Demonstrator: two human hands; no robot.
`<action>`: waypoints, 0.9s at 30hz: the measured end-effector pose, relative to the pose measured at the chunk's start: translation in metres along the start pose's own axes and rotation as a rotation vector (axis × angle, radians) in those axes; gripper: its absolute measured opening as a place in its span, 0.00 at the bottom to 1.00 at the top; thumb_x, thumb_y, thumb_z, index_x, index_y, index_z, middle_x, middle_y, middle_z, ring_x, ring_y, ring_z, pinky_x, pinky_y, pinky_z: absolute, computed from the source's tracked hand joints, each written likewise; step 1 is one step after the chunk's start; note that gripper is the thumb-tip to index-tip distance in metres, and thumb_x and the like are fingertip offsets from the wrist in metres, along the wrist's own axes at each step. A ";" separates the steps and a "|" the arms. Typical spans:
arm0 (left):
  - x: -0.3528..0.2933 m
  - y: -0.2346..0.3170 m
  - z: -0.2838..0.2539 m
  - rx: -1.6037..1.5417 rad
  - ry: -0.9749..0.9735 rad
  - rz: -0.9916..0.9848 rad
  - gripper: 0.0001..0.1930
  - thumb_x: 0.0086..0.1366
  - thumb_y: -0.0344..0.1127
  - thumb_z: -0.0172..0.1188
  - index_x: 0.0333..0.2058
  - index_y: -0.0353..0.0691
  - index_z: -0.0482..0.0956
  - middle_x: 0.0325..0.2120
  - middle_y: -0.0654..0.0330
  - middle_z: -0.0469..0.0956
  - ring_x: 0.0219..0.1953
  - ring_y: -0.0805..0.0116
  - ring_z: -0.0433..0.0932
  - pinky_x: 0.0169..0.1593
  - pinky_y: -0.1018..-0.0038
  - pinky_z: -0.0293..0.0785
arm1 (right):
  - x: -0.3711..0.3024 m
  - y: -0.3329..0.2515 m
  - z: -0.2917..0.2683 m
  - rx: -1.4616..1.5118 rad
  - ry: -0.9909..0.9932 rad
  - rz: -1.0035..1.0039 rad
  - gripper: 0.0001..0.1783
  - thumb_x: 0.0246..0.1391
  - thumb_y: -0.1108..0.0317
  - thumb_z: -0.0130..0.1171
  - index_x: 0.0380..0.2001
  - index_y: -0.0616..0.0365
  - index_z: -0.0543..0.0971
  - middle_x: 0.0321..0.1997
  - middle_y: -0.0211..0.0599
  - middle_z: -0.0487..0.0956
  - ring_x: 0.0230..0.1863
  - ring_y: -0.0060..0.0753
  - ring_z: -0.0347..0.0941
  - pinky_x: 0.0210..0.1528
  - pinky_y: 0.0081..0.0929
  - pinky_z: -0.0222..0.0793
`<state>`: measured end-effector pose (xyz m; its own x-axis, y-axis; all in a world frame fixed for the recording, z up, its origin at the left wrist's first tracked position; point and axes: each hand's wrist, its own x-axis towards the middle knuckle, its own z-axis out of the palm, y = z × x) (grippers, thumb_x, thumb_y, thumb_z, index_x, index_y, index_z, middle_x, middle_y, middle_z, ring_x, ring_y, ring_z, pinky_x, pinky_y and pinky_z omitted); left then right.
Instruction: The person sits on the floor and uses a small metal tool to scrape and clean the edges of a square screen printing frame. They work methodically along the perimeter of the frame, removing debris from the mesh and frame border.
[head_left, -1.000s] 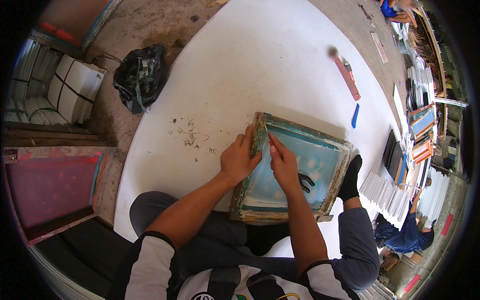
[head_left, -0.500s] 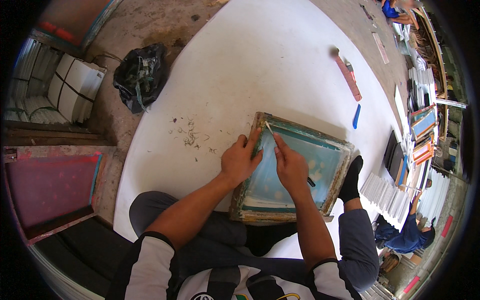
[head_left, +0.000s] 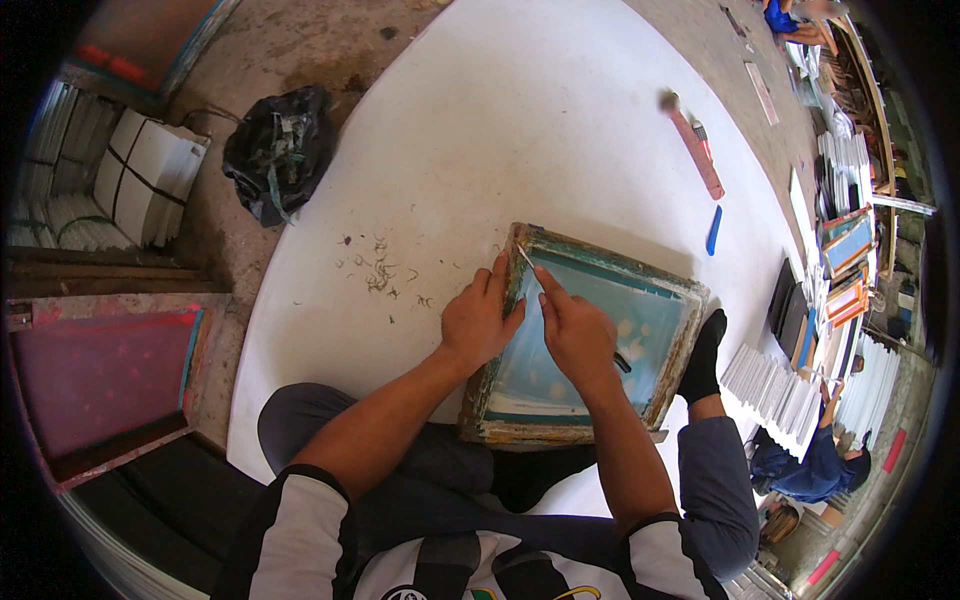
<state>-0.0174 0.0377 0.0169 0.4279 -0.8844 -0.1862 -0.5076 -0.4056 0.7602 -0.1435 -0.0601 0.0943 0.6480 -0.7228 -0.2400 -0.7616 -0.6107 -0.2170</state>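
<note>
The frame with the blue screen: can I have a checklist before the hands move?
1. Left hand on the frame: ok, on its left side.
2. Right hand gripping the thin tool: ok.
3. Tool's tip well away from the left hand: not ok, looks close.
4. Black object clear of the right hand: cannot tell, partly hidden.
5. White sheet free of scraps: not ok, curly ones lie there.

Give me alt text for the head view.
A person's right hand holds a slim pale tool near the top left corner of a paint-stained rectangular frame with a pale blue panel; the left hand rests on its left side. Dark curled scraps lie on white sheeting.
</note>
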 end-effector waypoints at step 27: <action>0.001 -0.002 0.001 -0.042 0.008 -0.012 0.41 0.63 0.49 0.65 0.70 0.36 0.62 0.45 0.49 0.73 0.39 0.49 0.82 0.39 0.58 0.81 | 0.055 0.079 0.014 1.660 -0.796 0.598 0.27 0.68 0.53 0.59 0.66 0.50 0.73 0.23 0.29 0.70 0.15 0.13 0.56 0.14 0.14 0.47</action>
<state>-0.0164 0.0374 0.0141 0.4398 -0.8775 -0.1912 -0.4708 -0.4065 0.7830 -0.1679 -0.1432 0.0512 0.5676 -0.1070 -0.8163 -0.3936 0.8356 -0.3832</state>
